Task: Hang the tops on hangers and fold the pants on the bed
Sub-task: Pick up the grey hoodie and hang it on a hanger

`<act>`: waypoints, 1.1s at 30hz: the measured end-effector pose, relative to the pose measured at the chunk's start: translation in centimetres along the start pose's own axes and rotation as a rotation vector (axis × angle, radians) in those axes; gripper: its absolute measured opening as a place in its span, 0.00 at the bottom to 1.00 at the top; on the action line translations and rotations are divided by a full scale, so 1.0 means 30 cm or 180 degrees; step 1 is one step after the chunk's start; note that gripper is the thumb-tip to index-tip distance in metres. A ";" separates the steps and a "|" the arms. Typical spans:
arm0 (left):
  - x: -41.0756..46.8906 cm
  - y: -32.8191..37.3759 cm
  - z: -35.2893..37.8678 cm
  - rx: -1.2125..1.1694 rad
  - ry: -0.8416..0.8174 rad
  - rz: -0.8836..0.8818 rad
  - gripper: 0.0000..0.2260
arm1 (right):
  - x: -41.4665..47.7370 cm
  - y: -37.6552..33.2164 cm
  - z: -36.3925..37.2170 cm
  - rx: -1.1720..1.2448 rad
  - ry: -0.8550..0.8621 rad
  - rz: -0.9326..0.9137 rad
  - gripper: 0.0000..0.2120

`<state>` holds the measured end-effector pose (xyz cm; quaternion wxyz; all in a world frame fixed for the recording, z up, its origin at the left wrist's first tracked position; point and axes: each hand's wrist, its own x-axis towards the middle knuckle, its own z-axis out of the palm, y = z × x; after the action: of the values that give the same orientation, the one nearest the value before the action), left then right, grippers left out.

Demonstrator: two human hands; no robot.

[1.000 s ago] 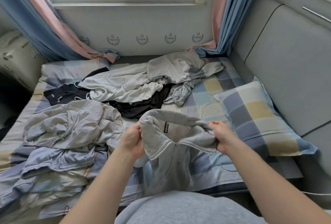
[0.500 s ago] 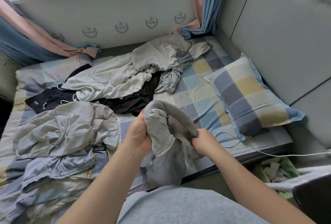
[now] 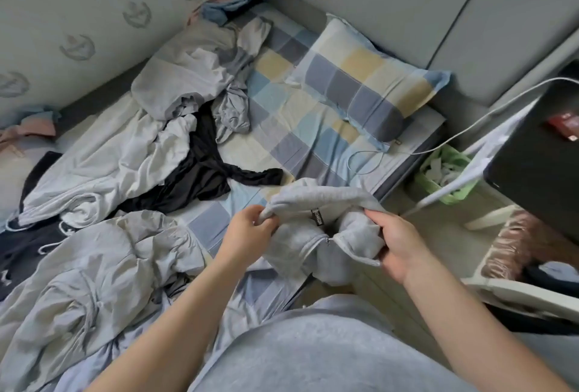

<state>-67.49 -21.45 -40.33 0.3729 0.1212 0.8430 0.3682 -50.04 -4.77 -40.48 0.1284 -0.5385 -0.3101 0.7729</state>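
I hold a light grey zip-up top point(image 3: 316, 203) by its collar above the bed's near edge. My left hand point(image 3: 247, 232) pinches the collar's left side and my right hand point(image 3: 396, 241) grips the right side by the zipper. A black label shows inside the neck. On the checked bed sheet point(image 3: 297, 109) lie other clothes: a white garment point(image 3: 119, 153), a black garment point(image 3: 203, 178), a grey top point(image 3: 188, 78) near the wall and a crumpled pale grey garment point(image 3: 94, 266) at the near left. No hanger is in view.
A checked pillow point(image 3: 366, 81) lies against the padded headboard point(image 3: 407, 0). A white cable point(image 3: 470, 122) runs from the bed to the right. Beside the bed stand a green bin point(image 3: 451, 172) with paper scraps, a dark desk point(image 3: 539, 159) and a white chair point(image 3: 517, 294).
My view has swung right and down, bringing the floor, bin and desk into sight. My hands have moved apart on the collar, spreading it, and carried the grey top toward the bed's edge.
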 end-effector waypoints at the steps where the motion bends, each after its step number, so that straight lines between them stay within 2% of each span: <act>1: 0.005 -0.026 0.010 0.0084 -0.0114 0.0052 0.05 | -0.038 0.036 -0.004 0.0123 0.0204 -0.0009 0.10; 4: 0.009 -0.068 0.069 -0.0637 -0.0657 -0.0319 0.08 | -0.142 0.127 -0.046 0.0298 0.0798 -0.0076 0.13; 6: -0.015 -0.067 0.138 -0.1021 -0.1014 -0.0533 0.08 | -0.219 0.176 -0.109 0.0370 0.1179 -0.0166 0.12; 9: -0.084 -0.041 0.252 -0.0917 -0.1341 -0.0508 0.09 | -0.337 0.242 -0.238 0.0540 0.1724 -0.0308 0.09; 13: -0.178 0.021 0.394 -0.0395 -0.1942 -0.0316 0.12 | -0.493 0.346 -0.387 0.0974 0.2411 -0.0572 0.03; 17: -0.272 0.084 0.575 0.0241 -0.2367 0.0426 0.12 | -0.628 0.455 -0.512 0.1394 0.2869 -0.0581 0.07; 20: -0.399 0.106 0.725 0.0835 -0.2590 0.1144 0.18 | -0.738 0.533 -0.624 0.1746 0.3185 -0.0592 0.09; 23: -0.545 0.110 0.885 0.1298 -0.2910 0.1754 0.16 | -0.858 0.603 -0.760 0.2017 0.3465 -0.0638 0.10; 26: -0.707 0.122 1.045 0.1512 -0.3055 0.2304 0.11 | -0.962 0.664 -0.926 0.1803 0.3647 -0.0672 0.11; 29: -0.875 0.132 1.224 0.1598 -0.3017 0.2726 0.10 | -1.064 0.693 -1.109 0.1664 0.3824 -0.0758 0.11; 33: -1.108 0.162 1.476 0.1705 -0.3187 0.2814 0.13 | -1.225 0.705 -1.349 0.1365 0.4052 -0.0951 0.11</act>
<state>-13.03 -10.49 -38.91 0.4882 0.6927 0.5044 0.1655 3.95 -26.92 -35.07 0.4944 -0.8019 -0.0854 0.3244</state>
